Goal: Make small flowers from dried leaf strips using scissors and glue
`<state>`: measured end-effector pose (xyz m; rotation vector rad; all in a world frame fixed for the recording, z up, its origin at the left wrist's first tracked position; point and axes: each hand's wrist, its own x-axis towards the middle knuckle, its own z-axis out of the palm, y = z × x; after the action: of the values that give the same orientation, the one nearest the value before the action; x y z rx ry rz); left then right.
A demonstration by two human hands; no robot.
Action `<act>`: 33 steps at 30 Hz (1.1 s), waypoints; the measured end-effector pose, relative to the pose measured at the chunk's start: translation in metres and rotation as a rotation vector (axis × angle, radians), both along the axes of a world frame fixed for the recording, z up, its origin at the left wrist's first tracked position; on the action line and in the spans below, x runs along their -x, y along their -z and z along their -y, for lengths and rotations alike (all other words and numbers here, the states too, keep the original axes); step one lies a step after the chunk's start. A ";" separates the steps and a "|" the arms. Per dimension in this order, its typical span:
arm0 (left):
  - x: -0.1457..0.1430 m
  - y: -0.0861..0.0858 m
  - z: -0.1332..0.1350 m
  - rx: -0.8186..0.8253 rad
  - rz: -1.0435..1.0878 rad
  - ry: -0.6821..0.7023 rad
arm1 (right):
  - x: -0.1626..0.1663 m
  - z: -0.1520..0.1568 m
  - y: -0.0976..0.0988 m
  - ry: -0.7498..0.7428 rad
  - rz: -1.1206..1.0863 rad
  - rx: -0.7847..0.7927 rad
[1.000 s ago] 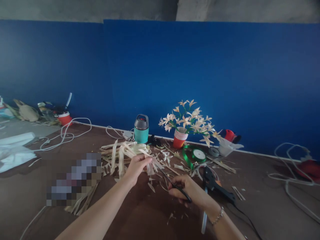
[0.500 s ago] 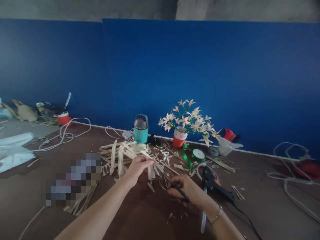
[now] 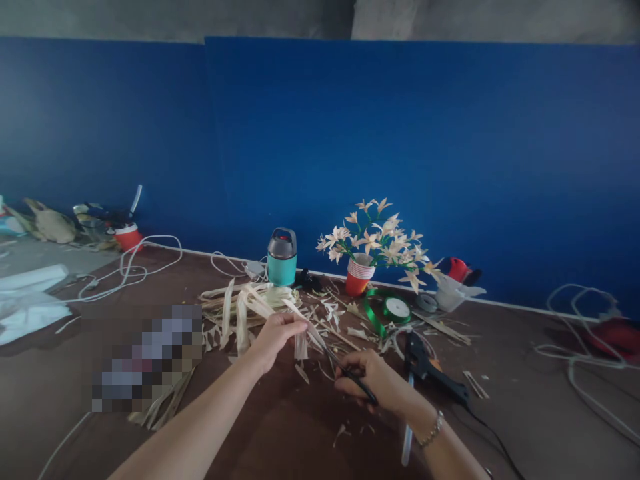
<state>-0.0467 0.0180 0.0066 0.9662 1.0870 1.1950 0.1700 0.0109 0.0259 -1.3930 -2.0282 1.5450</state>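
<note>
Your left hand point(image 3: 274, 341) pinches a pale, dry strip point(image 3: 296, 311) between thumb and fingers, holding it above the brown tabletop point(image 3: 280, 440), in front of a loose heap of pale husks point(image 3: 243, 312). Your right hand point(image 3: 375, 380), with a bracelet at the wrist, has its fingers curled around the black handles of a pair of scissors point(image 3: 361, 387), whose blades point up toward the strip's lower end; whether they touch it, you cannot tell from here. Just beside your right hand lies a black glue gun point(image 3: 434, 375) with a clear stick hanging down from it. Beyond, a green ribbon spool point(image 3: 398, 309) sits near stacked red cups point(image 3: 359, 280) that hold pale flowers point(image 3: 394, 250), and a turquoise container point(image 3: 283, 269) stands behind the heap.
</note>
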 end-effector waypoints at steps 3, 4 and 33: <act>0.000 0.001 -0.001 0.013 -0.014 -0.004 | 0.001 0.000 -0.001 0.003 0.014 -0.001; 0.001 0.001 -0.001 0.007 -0.029 -0.005 | 0.001 0.000 0.000 0.005 0.021 0.001; -0.025 -0.007 0.011 0.020 0.223 -0.384 | 0.010 0.003 0.016 0.009 -0.222 0.043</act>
<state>-0.0215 0.0067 0.0141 0.6033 1.1312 1.5594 0.1600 0.0075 0.0103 -1.1832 -1.8651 1.6668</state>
